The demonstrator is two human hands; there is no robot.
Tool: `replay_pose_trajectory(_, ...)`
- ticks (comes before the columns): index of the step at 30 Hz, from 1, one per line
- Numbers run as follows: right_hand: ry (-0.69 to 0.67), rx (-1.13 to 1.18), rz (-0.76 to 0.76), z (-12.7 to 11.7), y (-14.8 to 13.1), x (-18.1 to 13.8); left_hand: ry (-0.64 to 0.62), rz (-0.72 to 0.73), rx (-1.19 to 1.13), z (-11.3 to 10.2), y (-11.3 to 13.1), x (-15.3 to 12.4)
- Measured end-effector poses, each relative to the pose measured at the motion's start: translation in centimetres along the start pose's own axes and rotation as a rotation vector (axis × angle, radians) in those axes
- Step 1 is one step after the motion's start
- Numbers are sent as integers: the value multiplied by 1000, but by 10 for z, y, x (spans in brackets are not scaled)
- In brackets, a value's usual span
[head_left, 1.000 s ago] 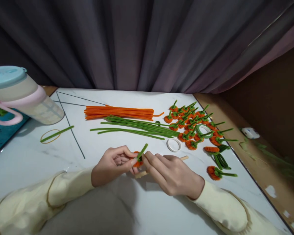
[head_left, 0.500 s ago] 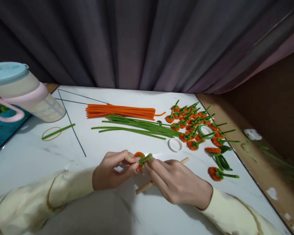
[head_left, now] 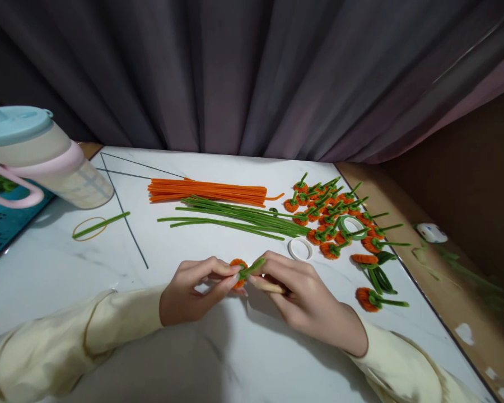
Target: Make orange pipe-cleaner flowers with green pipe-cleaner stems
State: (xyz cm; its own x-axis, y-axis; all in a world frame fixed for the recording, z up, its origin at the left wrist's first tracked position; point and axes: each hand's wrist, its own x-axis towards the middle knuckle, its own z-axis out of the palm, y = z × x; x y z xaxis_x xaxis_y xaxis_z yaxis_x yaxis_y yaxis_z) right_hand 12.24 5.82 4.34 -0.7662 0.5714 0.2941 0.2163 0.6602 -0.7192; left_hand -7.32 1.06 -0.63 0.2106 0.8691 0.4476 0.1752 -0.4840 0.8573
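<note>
My left hand is closed, its thumb and fingers pinching a small orange pipe-cleaner pumpkin. A green pipe-cleaner stem sticks up from it toward the right. My right hand is closed around a wooden stick, whose near end points at the stem. Whether the right fingertips also touch the stem, I cannot tell. Much of the stick is hidden inside the hand. Just beyond my hands lie a white ring and a bundle of green pipe cleaners.
Orange pipe cleaners lie at the back. Several finished pumpkins and a green tape roll crowd the right side. A tumbler and a blue basket stand left, near a rubber band.
The wooden stick has swung from lying slantwise beneath my right hand to pointing left at the stem, gripped in the fingers. My left hand keeps its pinch on the pumpkin.
</note>
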Motion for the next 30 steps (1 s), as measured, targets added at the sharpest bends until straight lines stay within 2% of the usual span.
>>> replay_pose_trajectory(7, 15, -48, -57, 0, 5, -2, -102, -42, -156, -4, 2, 1)
replay_pose_trajectory(10, -9, -256, -113, 0, 7, -6, -87, -48, -157, -5, 3, 1)
replay_pose_trajectory(13, -34, -566, -249, -1, 5, -8, -90, -77, -187, -5, 3, 0)
replay_pose_trajectory(15, -45, -704, -383, -1, 4, -9, -90, -141, -244, -5, 4, 1)
replay_pose_trajectory(17, -47, -790, -492, -1, 4, -8, -84, -266, -338, -4, 5, 3)
replay_pose_trajectory(22, -24, -905, -645, 3, 9, -9, -62, -598, -544, -2, 12, 14)
replay_pose_trajectory(25, 5, -931, -720, 5, 13, -10, -80, -655, -608, -2, 13, 17)
replay_pose_trajectory(30, 7, -941, -775, 5, 18, -10, -115, -650, -636, -3, 10, 17)
